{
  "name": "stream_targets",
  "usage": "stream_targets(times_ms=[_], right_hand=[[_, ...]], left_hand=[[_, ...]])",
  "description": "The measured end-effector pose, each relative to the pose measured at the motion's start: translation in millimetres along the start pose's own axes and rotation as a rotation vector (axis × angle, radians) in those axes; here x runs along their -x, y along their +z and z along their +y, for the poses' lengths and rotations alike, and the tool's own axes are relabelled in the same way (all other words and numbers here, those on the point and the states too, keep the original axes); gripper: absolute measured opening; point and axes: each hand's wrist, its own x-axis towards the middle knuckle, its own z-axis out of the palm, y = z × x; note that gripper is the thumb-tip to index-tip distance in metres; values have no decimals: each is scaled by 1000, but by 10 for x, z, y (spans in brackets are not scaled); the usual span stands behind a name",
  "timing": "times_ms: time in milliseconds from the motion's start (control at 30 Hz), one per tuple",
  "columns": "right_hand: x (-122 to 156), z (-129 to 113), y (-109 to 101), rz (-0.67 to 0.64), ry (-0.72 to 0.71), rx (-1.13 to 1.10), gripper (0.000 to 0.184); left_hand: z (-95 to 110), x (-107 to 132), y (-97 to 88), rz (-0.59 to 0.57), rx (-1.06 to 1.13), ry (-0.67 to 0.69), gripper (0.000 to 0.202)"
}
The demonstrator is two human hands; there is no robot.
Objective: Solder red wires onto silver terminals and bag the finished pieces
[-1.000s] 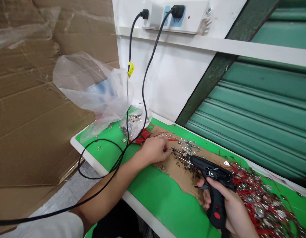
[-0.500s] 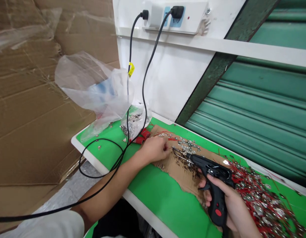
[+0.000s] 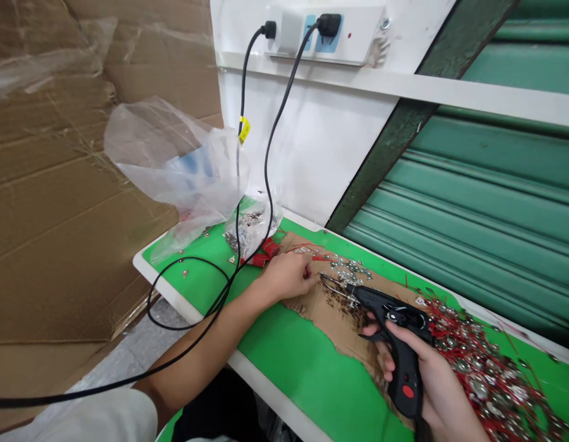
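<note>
My right hand grips a black soldering gun with a red button on its handle. Its thin metal tip points left, close to the fingertips of my left hand. Those fingers are pinched together over a torn piece of cardboard; what they hold is too small to make out. Under the gun's tip the cardboard is scorched with dark marks. Small silver metal pieces lie scattered behind the tip. Red bundles of wire lie just behind my left hand.
A large heap of silver pieces with red wires covers the green table's right side. A clear bag of metal parts and a plastic bag stand at the back left. Black cables hang from a socket strip across my left forearm.
The soldering gun's trigger has swung forward, and the fingers of my right hand have eased off it. My left hand stays almost where it was.
</note>
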Motion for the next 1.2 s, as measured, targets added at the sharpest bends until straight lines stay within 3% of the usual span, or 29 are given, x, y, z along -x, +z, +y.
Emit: stream_targets(times_ms=[267, 500, 867, 1200], right_hand=[[49, -62, 86, 81, 14, 10, 40], [31, -7, 28, -44, -5, -23, 37], [28, 6, 21, -83, -55, -59, 36], [-73, 77, -59, -20, -85, -62, 37]], left_hand=[[-26, -14, 36, 14, -1, 8, 17], [-29, -9, 11, 9, 13, 13, 17], [-33, -12, 24, 18, 5, 33, 19], [-38, -19, 38, 13, -13, 21, 15]])
